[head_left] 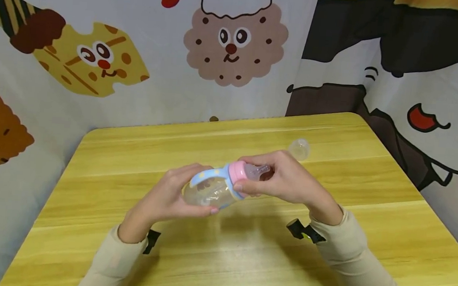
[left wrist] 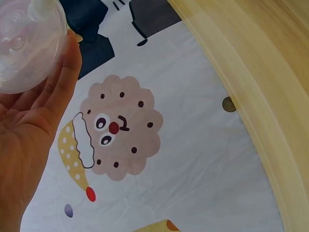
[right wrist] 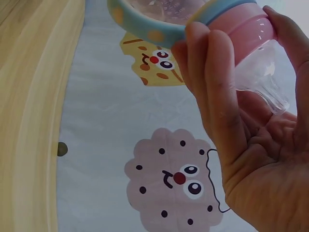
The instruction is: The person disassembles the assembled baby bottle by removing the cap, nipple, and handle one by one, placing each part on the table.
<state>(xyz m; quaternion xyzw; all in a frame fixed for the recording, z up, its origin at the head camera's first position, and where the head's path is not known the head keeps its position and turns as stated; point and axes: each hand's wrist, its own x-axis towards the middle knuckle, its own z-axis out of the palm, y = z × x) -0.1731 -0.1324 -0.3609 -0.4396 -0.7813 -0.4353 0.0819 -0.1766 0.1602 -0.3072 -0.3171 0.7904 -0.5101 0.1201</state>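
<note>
A clear baby bottle (head_left: pixel 209 192) with a blue, yellow-dotted handle (head_left: pixel 210 174) lies tilted sideways above the table, its nipple end toward the right. My left hand (head_left: pixel 168 197) grips the bottle's body near the base, thumb along the lower side. In the left wrist view the round clear base (left wrist: pixel 29 53) rests against the fingers. My right hand (head_left: pixel 286 177) grips the pink collar (head_left: pixel 240 172) between thumb and fingers. Out of the collar sticks a clear nipple (head_left: pixel 256 171), close to the right palm. The right wrist view shows fingers (right wrist: pixel 219 82) round the pink ring.
A clear dome-shaped cap (head_left: pixel 299 149) stands on the wooden table (head_left: pixel 221 257), behind my right hand. Along the back and sides hangs a white curtain (head_left: pixel 156 98) printed with cartoon cookies, cheese and other figures. Small black wrist devices sit at both sleeves.
</note>
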